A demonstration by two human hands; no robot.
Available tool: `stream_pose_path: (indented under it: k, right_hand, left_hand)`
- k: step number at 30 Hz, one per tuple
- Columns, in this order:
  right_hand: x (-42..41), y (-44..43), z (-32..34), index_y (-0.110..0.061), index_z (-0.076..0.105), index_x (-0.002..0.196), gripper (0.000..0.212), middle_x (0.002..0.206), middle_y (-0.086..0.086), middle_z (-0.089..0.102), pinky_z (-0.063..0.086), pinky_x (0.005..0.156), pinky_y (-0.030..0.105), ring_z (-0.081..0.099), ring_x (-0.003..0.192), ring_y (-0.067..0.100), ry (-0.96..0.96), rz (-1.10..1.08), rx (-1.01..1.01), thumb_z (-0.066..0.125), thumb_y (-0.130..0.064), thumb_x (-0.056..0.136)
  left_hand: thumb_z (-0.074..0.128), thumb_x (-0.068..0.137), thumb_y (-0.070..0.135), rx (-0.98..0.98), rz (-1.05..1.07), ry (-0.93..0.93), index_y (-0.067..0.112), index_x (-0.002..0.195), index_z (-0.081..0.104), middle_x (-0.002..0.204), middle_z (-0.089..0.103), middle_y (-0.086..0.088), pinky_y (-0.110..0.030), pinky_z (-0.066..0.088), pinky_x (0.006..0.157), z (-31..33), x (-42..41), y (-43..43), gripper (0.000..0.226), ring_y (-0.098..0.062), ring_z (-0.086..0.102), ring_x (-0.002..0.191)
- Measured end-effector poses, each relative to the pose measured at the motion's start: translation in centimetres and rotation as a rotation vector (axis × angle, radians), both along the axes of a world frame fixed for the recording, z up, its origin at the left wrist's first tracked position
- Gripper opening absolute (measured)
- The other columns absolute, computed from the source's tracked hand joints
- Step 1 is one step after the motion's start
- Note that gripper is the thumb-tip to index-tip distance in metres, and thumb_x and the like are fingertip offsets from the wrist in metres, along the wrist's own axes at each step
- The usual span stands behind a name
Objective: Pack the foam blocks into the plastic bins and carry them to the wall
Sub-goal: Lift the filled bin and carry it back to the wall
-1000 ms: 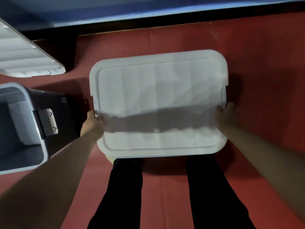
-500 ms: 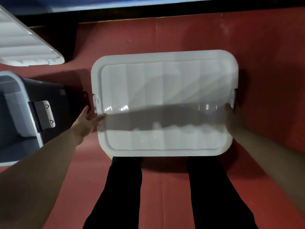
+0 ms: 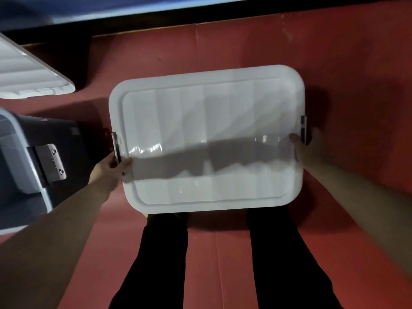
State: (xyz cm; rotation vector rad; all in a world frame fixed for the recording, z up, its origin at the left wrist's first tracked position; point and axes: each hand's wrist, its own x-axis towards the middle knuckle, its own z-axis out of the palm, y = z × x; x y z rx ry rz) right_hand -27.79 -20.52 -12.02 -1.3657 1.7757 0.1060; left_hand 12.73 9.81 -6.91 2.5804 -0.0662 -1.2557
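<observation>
A plastic bin with a white ribbed lid on it fills the middle of the view, over the red floor. My left hand grips the latch on the bin's left side, thumb on the lid's edge. On the right side, my right hand holds the other latch, its fingers wrapped under the rim. The bin's body and anything inside it are hidden under the lid. No foam blocks show.
A grey open bin with a metal-look latch stands at the left. A second white lid lies at the upper left. A dark strip and a blue wall run along the top. My black-trousered legs stand below.
Both hands slid up the bin's sides onto the latches, which now stand raised against the lid's edges. The view shifted slightly; the bin sits a little lower in frame.
</observation>
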Motion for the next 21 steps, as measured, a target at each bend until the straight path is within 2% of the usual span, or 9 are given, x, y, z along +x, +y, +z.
stream_pose_path:
  k: [2, 4, 8, 10, 12, 14, 17, 19, 21]
  right_hand:
    - [0.1, -0.1, 0.2, -0.018, 0.06, 0.127, 0.051, 0.112, 0.002, 0.067, 0.051, 0.091, 0.038, 0.066, 0.105, 0.027, -0.033, 0.033, -0.013, 0.064, -0.045, 0.085]
    - [0.1, -0.1, 0.1, -0.023, 0.063, 0.126, 0.05, 0.116, 0.003, 0.07, 0.052, 0.097, 0.042, 0.066, 0.107, 0.024, -0.034, 0.046, -0.023, 0.06, -0.047, 0.083]
    - [0.5, 0.6, -0.5, -0.029, 0.053, 0.125, 0.057, 0.11, 0.005, 0.073, 0.052, 0.094, 0.048, 0.068, 0.104, 0.03, 0.016, 0.065, -0.108, 0.05, -0.061, 0.078]
    - [0.7, 0.9, -0.9, -0.025, 0.056, 0.126, 0.061, 0.11, 0.005, 0.073, 0.052, 0.094, 0.048, 0.068, 0.104, 0.032, 0.044, 0.046, -0.127, 0.048, -0.061, 0.077]
    - [1.2, 0.8, -0.5, -0.019, 0.061, 0.126, 0.059, 0.114, 0.008, 0.072, 0.052, 0.095, 0.047, 0.067, 0.107, 0.033, 0.071, 0.034, -0.101, 0.05, -0.053, 0.079]
    - [1.7, 0.4, 0.1, -0.016, 0.063, 0.123, 0.053, 0.116, 0.012, 0.07, 0.051, 0.096, 0.048, 0.066, 0.108, 0.035, 0.097, 0.051, -0.054, 0.052, -0.046, 0.081]
    - [2.7, 0.4, 1.4, -0.011, 0.056, 0.129, 0.059, 0.124, 0.019, 0.065, 0.05, 0.098, 0.05, 0.063, 0.113, 0.04, 0.183, 0.096, 0.031, 0.056, -0.04, 0.077]
    - [3.1, 0.7, 2.0, -0.007, 0.047, 0.138, 0.067, 0.133, 0.021, 0.059, 0.048, 0.101, 0.05, 0.058, 0.119, 0.041, 0.24, 0.157, 0.094, 0.061, -0.033, 0.078]
    - [4.2, 1.6, 3.4, -0.011, 0.037, 0.147, 0.083, 0.14, 0.021, 0.053, 0.046, 0.104, 0.049, 0.054, 0.125, 0.039, 0.268, 0.199, 0.08, 0.058, -0.035, 0.07]
  left_hand:
    - [0.062, 0.094, 0.046, 0.016, 0.007, -0.055, 0.037, 0.121, 0.063, 0.102, 0.067, 0.004, -0.03, 0.048, 0.063, 0.0, -0.9, -0.3, 0.029, -0.016, 0.062, 0.08]
    - [0.058, 0.096, 0.048, 0.056, 0.032, -0.108, 0.036, 0.133, 0.058, 0.106, 0.065, 0.004, -0.032, 0.047, 0.069, -0.3, -1.5, -0.4, 0.038, -0.019, 0.061, 0.087]
    - [0.048, 0.1, 0.047, 0.133, -0.013, -0.261, 0.029, 0.127, 0.057, 0.098, 0.066, 0.0, -0.038, 0.05, 0.076, -1.0, -2.9, -0.7, 0.034, -0.028, 0.064, 0.092]
    - [0.046, 0.101, 0.046, 0.151, 0.019, -0.283, 0.028, 0.14, 0.051, 0.107, 0.065, 0.0, -0.037, 0.047, 0.08, -1.3, -3.4, -0.8, 0.044, -0.028, 0.063, 0.1]
    - [0.044, 0.101, 0.047, 0.178, 0.033, -0.261, 0.028, 0.144, 0.047, 0.114, 0.065, 0.0, -0.035, 0.046, 0.08, -1.4, -3.5, -1.0, 0.046, -0.029, 0.062, 0.104]
    - [0.044, 0.102, 0.044, 0.191, 0.029, -0.244, 0.022, 0.134, 0.052, 0.107, 0.064, -0.002, -0.034, 0.044, 0.074, -1.3, -3.5, -1.1, 0.04, -0.03, 0.063, 0.099]
    - [0.047, 0.101, 0.035, 0.164, 0.024, -0.208, 0.01, 0.094, 0.05, 0.076, 0.053, -0.003, -0.031, 0.036, 0.055, -1.1, -2.8, -1.5, 0.026, -0.029, 0.053, 0.073]
    - [0.049, 0.098, 0.034, 0.172, 0.002, -0.157, 0.012, 0.089, 0.05, 0.074, 0.053, -0.002, -0.031, 0.032, 0.052, -0.9, -2.1, -1.8, 0.024, -0.025, 0.049, 0.066]
    - [0.05, 0.097, 0.035, 0.166, -0.008, -0.1, 0.015, 0.095, 0.057, 0.08, 0.057, 0.0, -0.03, 0.035, 0.053, -0.2, -1.5, -2.1, 0.022, -0.019, 0.051, 0.066]
